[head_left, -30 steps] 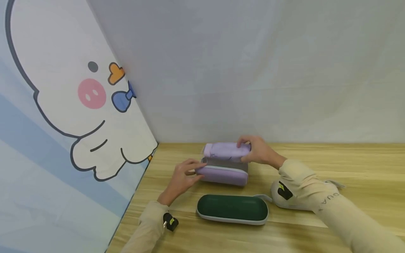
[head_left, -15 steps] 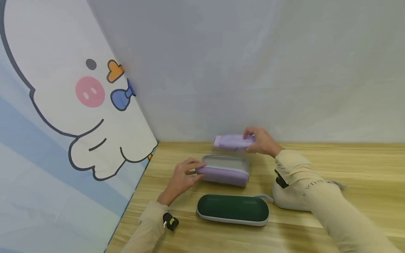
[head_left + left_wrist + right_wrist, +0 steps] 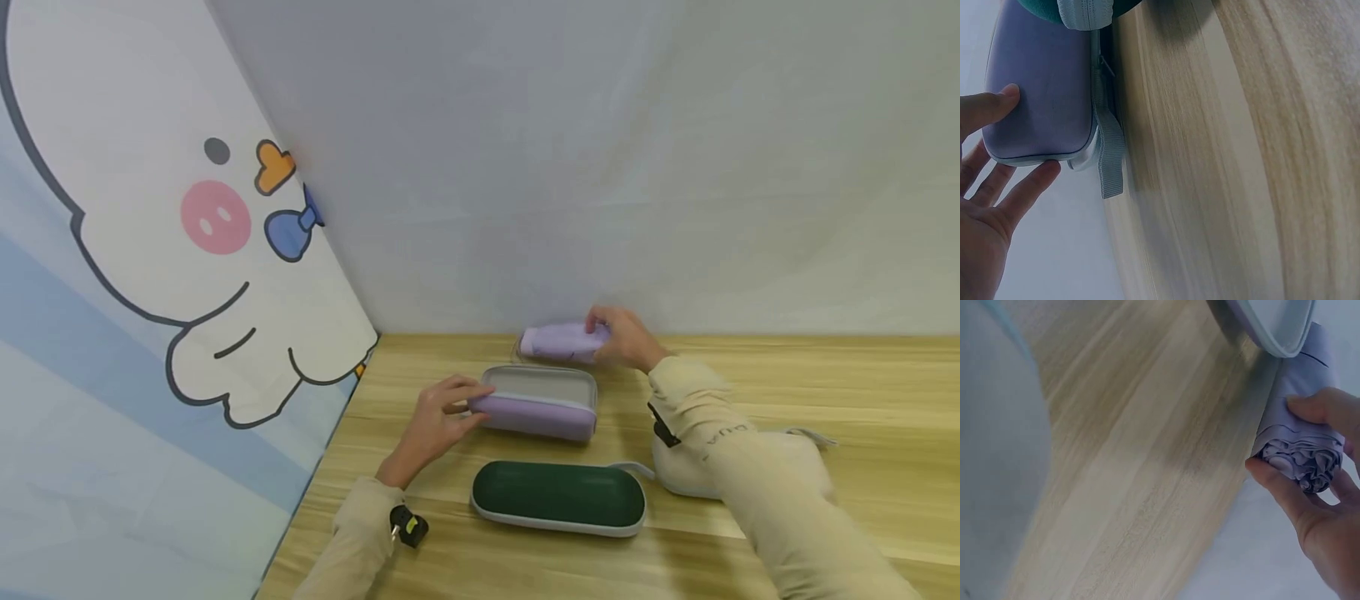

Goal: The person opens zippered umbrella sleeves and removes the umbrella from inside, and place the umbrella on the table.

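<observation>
My right hand (image 3: 630, 337) grips the right end of a folded lilac umbrella (image 3: 561, 343), close over the back of the table by the wall cloth. In the right wrist view, the gathered fabric folds show at the end of the umbrella (image 3: 1297, 425), between thumb and fingers. Just in front of it stands a lilac zip case (image 3: 536, 421) with a grey opening on its upper side. At the case's left end, my left hand (image 3: 438, 417) holds it between thumb and fingers. The left wrist view shows the case (image 3: 1041, 94) with a grey strap (image 3: 1110, 150) hanging off its edge.
A dark green case (image 3: 558, 493) with a pale rim lies nearer me on the wooden table (image 3: 420, 567). To its right sits an off-white case (image 3: 806, 467), partly hidden under my right sleeve. Pale cloth (image 3: 600, 167) rises along the table's back edge.
My right hand has carried the umbrella up off the lilac case, back and to the right, then slightly lower, uncovering the grey opening. My left hand has stayed on the case.
</observation>
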A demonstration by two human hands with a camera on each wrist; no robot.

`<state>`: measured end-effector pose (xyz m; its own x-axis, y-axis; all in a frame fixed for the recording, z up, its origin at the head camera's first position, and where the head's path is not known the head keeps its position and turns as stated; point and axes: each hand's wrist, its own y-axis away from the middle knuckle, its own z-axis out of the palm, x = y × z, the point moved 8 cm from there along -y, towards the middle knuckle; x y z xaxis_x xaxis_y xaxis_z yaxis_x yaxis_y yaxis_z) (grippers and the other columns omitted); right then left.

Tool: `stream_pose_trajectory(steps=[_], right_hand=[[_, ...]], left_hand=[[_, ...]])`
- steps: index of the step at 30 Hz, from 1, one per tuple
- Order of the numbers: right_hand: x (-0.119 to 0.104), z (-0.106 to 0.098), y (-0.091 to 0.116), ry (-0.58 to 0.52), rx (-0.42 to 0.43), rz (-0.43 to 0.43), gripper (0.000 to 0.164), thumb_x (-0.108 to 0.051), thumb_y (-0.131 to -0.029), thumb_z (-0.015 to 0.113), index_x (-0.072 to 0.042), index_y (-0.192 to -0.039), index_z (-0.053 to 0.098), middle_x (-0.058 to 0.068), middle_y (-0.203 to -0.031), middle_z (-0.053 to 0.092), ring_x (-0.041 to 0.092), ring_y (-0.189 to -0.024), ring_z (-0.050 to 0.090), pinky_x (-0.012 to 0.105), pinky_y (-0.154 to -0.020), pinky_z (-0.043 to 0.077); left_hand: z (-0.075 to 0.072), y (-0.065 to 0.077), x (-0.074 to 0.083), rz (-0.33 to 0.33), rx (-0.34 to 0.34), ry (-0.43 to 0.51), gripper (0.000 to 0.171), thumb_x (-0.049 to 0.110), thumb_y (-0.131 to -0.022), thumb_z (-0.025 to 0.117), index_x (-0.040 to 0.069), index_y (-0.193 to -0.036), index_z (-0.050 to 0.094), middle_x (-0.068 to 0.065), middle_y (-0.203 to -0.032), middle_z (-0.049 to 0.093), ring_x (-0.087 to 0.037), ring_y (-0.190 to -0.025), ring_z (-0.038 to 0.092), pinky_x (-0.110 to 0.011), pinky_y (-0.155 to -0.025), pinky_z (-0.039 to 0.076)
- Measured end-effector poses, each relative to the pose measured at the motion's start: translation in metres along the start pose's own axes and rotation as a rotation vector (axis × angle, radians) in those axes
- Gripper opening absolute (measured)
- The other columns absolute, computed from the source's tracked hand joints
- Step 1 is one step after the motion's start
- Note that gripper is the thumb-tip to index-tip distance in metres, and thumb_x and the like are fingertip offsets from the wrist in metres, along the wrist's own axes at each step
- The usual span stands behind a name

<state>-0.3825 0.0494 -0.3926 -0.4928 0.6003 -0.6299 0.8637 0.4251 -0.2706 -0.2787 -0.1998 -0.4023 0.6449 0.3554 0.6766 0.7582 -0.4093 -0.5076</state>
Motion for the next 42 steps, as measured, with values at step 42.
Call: stream_pose_trajectory(steps=[42], right_hand=[[-0.066,-0.051,0.043,0.108,-0.039,-0.081,0.026,-0.003,-0.079,0.068,-0.002,-0.106,0.067,0.014,-0.107,0.066,0.032,-0.091,0.061,0.048,-0.079,0.048]], left_hand=[[0.001,0.002,-0.002,-0.102,0.085,-0.101,0.037,0.01,-0.074,0.081,0.006,-0.11,0.069,-0.011,-0.109,0.063,-0.026,-0.103,0.06,-0.046,-0.071,0.054]])
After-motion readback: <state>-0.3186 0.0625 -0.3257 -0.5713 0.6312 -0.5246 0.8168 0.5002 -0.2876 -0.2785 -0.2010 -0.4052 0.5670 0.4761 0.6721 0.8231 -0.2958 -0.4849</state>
